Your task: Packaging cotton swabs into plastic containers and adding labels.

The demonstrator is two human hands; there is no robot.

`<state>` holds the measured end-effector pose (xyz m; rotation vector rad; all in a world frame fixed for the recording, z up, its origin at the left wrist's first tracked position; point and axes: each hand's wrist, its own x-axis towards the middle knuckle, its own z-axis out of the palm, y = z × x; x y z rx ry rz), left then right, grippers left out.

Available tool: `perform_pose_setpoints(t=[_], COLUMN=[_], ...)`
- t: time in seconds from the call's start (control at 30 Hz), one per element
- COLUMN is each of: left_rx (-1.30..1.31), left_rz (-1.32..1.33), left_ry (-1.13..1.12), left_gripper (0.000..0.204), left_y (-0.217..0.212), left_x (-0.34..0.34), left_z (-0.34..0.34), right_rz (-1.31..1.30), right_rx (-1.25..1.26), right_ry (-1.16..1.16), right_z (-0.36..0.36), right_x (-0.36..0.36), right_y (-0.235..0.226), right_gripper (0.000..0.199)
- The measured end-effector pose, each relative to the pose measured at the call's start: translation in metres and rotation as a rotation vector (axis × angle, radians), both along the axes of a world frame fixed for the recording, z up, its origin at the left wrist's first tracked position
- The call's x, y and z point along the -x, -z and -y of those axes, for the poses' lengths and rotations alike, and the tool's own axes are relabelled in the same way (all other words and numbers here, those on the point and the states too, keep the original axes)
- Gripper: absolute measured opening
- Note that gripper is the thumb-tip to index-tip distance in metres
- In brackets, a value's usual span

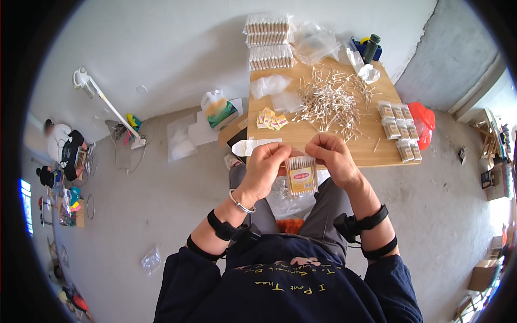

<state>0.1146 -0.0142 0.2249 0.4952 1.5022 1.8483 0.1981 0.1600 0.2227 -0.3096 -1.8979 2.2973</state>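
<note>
Between my hands, in front of the table's near edge, hangs a clear bag of cotton swabs [301,178] with a yellow label card inside. My left hand [265,164] pinches its upper left corner. At the upper right corner the fingers of my right hand [335,157] are closed on the bag too. A large heap of loose cotton swabs [329,102] spreads over the wooden table [274,134] beyond my hands. Several yellow label cards [272,119] lie left of the heap, with empty clear bags [271,85] behind them.
Filled swab packs [270,58] are stacked at the table's far left. More small packs [399,126] sit along the right edge, beside a red bag [424,125]. A dark green bottle [371,48] stands far right. Another person [67,148] sits at the far left.
</note>
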Motion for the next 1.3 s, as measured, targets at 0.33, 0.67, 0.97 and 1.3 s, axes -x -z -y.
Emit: perform_pose_setpoints(t=[0.33, 0.67, 0.97, 1.3], left_rx=[-0.125, -0.131, -0.072, -0.391], left_rz=[-0.906, -0.985, -0.794, -0.713], left_ry=[-0.041, -0.077, -0.035, -0.037], left_gripper=[0.049, 0.031, 0.029, 0.023], left_y=[0.003, -0.005, -0.014, -0.013], left_x=[-0.011, -0.008, -0.021, -0.021], left_z=[0.008, 0.008, 0.008, 0.008], right_rz=[0.112, -0.103, -0.515, -0.557], right_rx=[0.367, 0.042, -0.402, -0.312], right_ry=[0.01, 0.031, 0.05, 0.01], right_z=[-0.007, 0.001, 0.016, 0.014], right_x=[0.008, -0.008, -0.028, -0.032], right_y=[0.009, 0.007, -0.015, -0.021], right_gripper=[0.013, 0.032, 0.035, 0.029])
